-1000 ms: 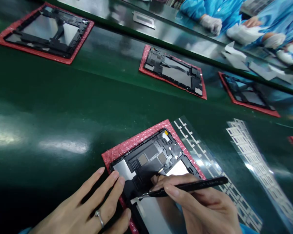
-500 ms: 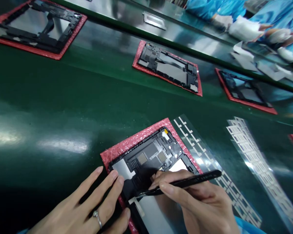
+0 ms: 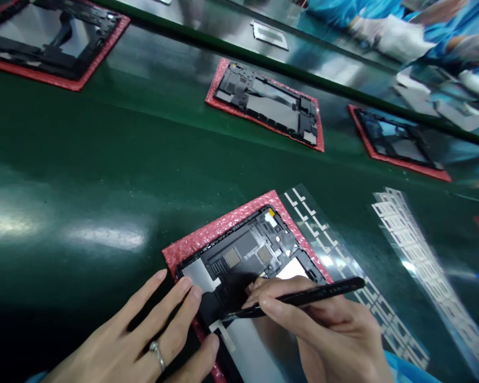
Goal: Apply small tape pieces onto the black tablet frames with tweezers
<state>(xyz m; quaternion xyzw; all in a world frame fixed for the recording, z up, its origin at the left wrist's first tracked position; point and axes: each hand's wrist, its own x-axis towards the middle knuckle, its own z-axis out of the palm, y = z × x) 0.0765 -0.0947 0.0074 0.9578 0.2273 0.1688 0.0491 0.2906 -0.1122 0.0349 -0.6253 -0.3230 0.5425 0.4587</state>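
Observation:
Black tweezers [image 3: 311, 296] are pinched in my right hand [image 3: 327, 330], their tips at a small pale L-shaped sticker [image 3: 223, 335]. That sticker lies on an opened tablet [image 3: 239, 242], between a dark strip and a silver panel. Spread fingers of my left hand [image 3: 155, 330], with a ring on one, rest along the tablet's left edge; the thumb is close to the sticker. Under the tablet is a pink bubble-wrap sheet [image 3: 219, 223]. A clear strip of L-shaped stickers [image 3: 319, 226] sticks out from beside the sheet on the right. My right hand covers part of the tablet.
Further right lies a stack of clear sticker strips [image 3: 427, 266]. Beyond, on the green surface [image 3: 135, 154], several opened tablets lie on pink sheets, one of them a tablet [image 3: 263, 103] in the middle. Across the bench are co-workers' gloved hands [image 3: 403, 40] and blue sleeves.
The tablets at the back have shifted left in view. My left thumb has moved slightly right, nearer the sticker. The tweezers stay at the sticker.

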